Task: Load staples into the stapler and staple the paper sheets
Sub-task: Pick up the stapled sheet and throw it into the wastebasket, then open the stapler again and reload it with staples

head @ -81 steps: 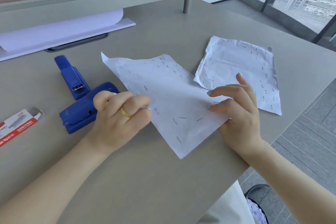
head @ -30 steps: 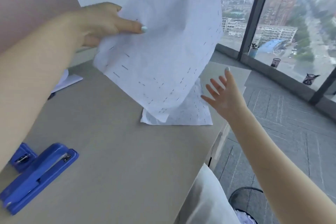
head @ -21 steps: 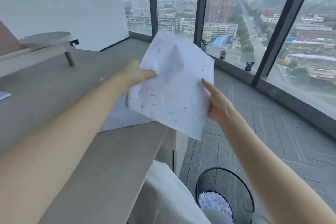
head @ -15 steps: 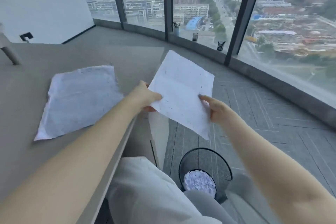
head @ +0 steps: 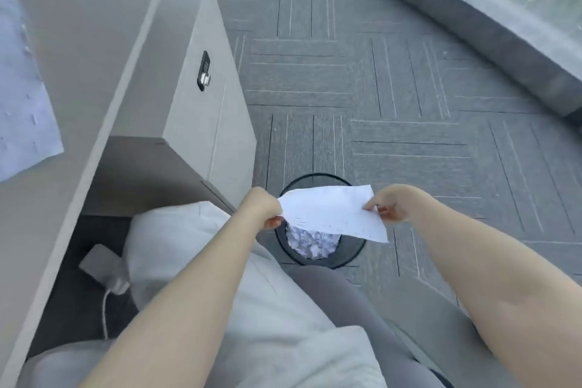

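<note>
Two hands are gripping one white, creased sheet of stapled paper (head: pixel 330 214), and you are holding it stretched between them, directly above the round black mesh wastebasket (head: pixel 352 253) on the floor. Your left hand (head: pixel 263 208) is pinching the sheet's left edge with fingers curled around it; your right hand (head: pixel 392 203) is pinching the right edge between thumb and fingertips. Short dark staple marks are showing along the sheet's lower edge. The sheet is covering much of the basket's opening; below it, crumpled white paper scraps (head: pixel 310 241) are lying inside the basket.

Outward: your lap, in pale grey-white clothing (head: pixel 283 309), is sitting just left of the basket. A grey pedestal cabinet with a small black-and-silver lock (head: pixel 204 71) is standing beside the grey desk (head: pixel 85 41). A second white sheet dotted with staples (head: pixel 22 104) is lying flat on the desk at far left, well apart from your hands. Grey striped carpet tiles (head: pixel 393 88) are covering the floor. A white power adapter with cable (head: pixel 100 264) is lying under the desk.
</note>
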